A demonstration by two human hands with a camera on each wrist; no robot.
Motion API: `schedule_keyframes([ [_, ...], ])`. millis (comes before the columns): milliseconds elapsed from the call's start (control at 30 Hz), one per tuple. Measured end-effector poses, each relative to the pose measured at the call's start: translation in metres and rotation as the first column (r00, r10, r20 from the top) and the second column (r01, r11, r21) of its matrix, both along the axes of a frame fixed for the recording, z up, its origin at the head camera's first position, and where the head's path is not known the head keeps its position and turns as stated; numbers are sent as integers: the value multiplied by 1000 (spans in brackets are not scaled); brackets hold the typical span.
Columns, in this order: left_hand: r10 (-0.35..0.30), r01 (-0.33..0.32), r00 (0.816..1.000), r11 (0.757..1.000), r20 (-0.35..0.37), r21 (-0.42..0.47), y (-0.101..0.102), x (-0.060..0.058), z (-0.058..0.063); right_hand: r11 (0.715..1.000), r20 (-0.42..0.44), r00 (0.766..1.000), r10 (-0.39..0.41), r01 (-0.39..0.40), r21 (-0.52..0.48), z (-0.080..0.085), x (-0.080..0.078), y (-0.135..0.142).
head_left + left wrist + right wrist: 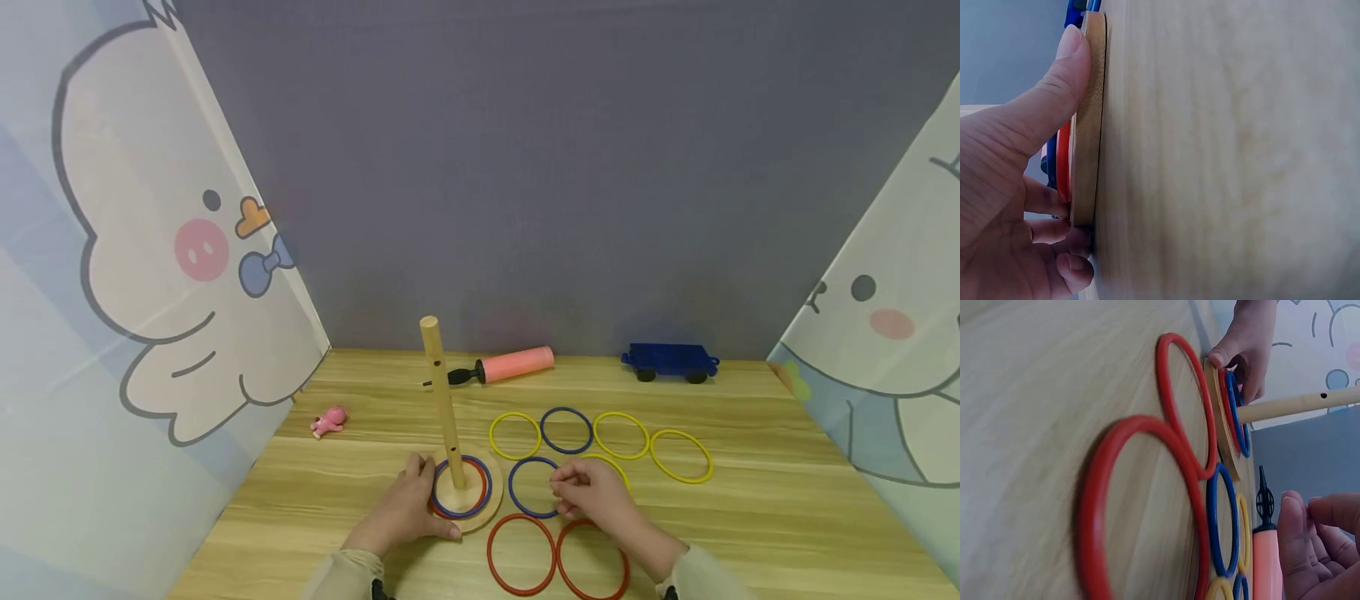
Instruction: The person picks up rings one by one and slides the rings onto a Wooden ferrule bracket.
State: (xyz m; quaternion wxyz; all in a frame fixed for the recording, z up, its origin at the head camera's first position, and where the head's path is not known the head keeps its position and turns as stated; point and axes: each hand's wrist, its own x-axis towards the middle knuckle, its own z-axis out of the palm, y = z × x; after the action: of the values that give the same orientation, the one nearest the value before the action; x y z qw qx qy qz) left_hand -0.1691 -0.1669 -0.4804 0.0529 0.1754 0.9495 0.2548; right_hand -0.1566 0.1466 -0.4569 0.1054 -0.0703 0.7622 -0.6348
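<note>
A wooden ring-toss stand (444,400) has an upright peg on a round base. A red ring (1225,403) and a blue ring (1237,419) lie on the base around the peg. My left hand (408,508) grips the base's edge, thumb at the near side and fingers at the left. Over the right part of another blue ring (511,482) on the table hovers my right hand (596,496). Its thumb and index fingertips meet with nothing between them in the right wrist view. A yellow ring (628,479) is partly hidden behind that hand.
Two red rings (489,550) lie nearest me. Farther back are several yellow rings (652,450) and one more blue ring (567,452). A pink hand pump (517,364) and a blue toy wagon (670,360) sit along the back. At left lies a small pink figure (330,421).
</note>
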Motion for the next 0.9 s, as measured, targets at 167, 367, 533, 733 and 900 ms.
schedule_keyframes([
  [167,-7,7,1000,1000,-8,-2,-1,1,-2,999,-11,1000,-23,23,40,-4,7,17],
  [367,-11,11,1000,1000,-5,-5,-1,0,-4,995,-35,999,-29,32,96,-7,17,38],
  [533,-9,9,1000,1000,0,-8,-2,-1,-6,985,-52,998,-34,43,169,-8,26,52],
  [733,-15,15,1000,1000,-7,0,-2,-1,-6,954,-75,996,-44,64,294,-12,35,62],
  [900,-16,16,1000,1000,-12,-5,-1,-1,-5,913,-87,994,-62,92,398,-15,38,66],
])
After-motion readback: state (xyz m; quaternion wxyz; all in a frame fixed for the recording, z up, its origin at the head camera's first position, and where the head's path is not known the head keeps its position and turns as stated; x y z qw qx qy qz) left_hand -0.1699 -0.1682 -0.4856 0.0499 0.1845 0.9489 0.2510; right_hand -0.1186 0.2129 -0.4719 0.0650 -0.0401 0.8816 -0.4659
